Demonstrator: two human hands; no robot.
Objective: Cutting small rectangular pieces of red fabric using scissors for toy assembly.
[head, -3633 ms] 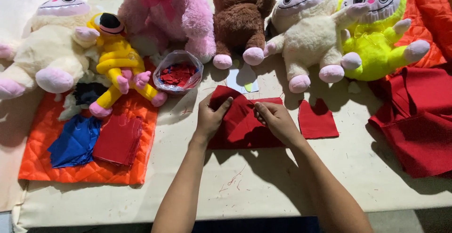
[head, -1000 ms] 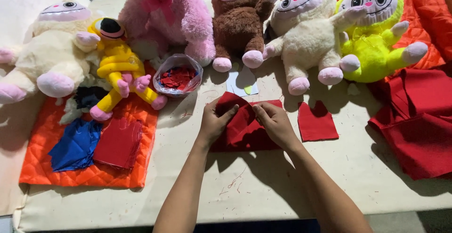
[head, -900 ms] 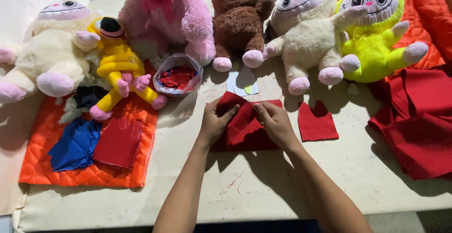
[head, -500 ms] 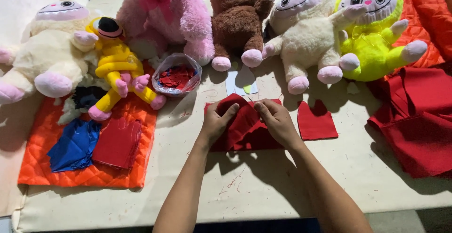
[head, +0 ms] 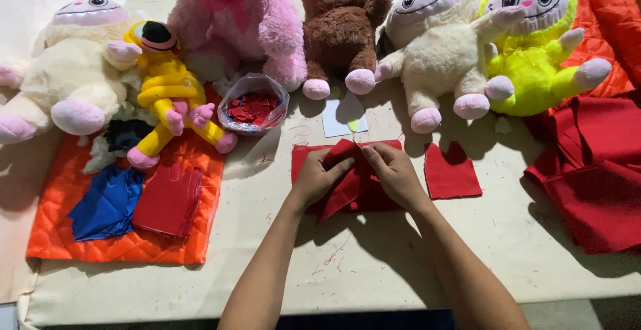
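Both hands work a folded piece of red fabric (head: 354,186) lying at the middle of the desk (head: 400,270), a little toward its far edge. The left hand (head: 319,178) presses on the cloth's left part, its fingers (head: 339,168) curled and pinching a raised fold; the right hand (head: 394,172) rests on the right part, its fingers (head: 372,155) bent and nipping the same fold near the cloth's far edge. Just right of it lies a small red fabric square (head: 452,172), apart from the hands. Along the far edge sit plush toys: cream (head: 67,76), yellow (head: 170,93), pink (head: 234,26), brown (head: 340,30), white (head: 437,50) and neon green (head: 534,50). A clear bowl of red scraps (head: 254,105) stands before the pink one. An orange quilted mat (head: 87,236) at the left edge carries blue cloth (head: 103,203) and red cloth pieces (head: 167,200). More red fabric (head: 594,170) is heaped at the right edge.
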